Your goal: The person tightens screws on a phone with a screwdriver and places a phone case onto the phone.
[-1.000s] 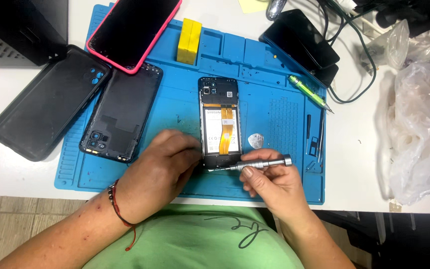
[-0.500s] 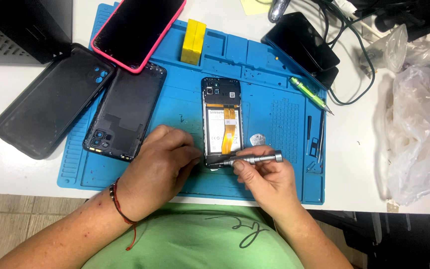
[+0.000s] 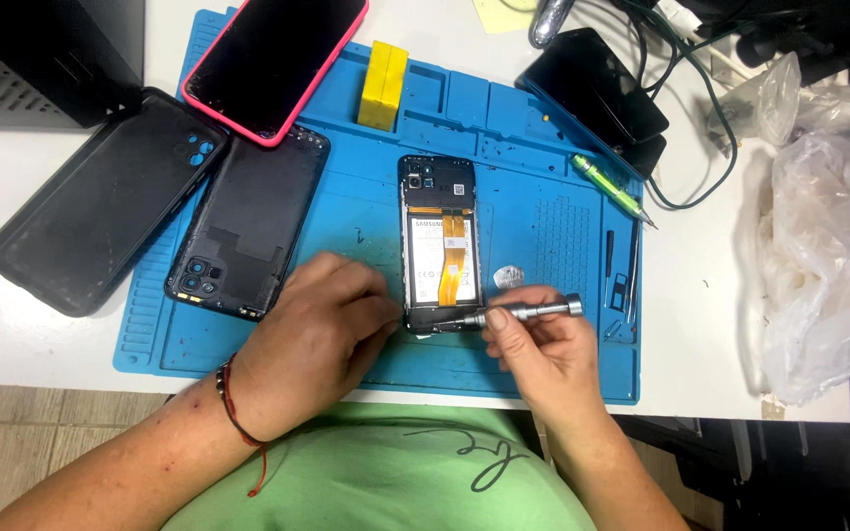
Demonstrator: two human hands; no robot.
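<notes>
**A:** Near the front edge of the blue repair mat, in the head view, what have I got under my hands?

**B:** The opened phone, back off, lying lengthwise on the middle of the mat, its orange ribbon cable showing. Your left hand rests on the mat just left of the phone's lower end, fingers curled and pressing against its bottom corner, gripping nothing I can make out.

**A:** And my right hand?

**B:** It's clenched round the silver screwdriver, which lies nearly level, its tip at the phone's bottom edge.

**A:** What else sits on the mat?

**B:** A black back cover at the left, touching a pink-cased phone at the far left corner. A yellow block stands by the far edge, and a green pen tool lies toward the right edge.

**A:** Off the mat?

**B:** On the white tabletop, a black case at the left, a clear plastic bag at the right edge.
</notes>
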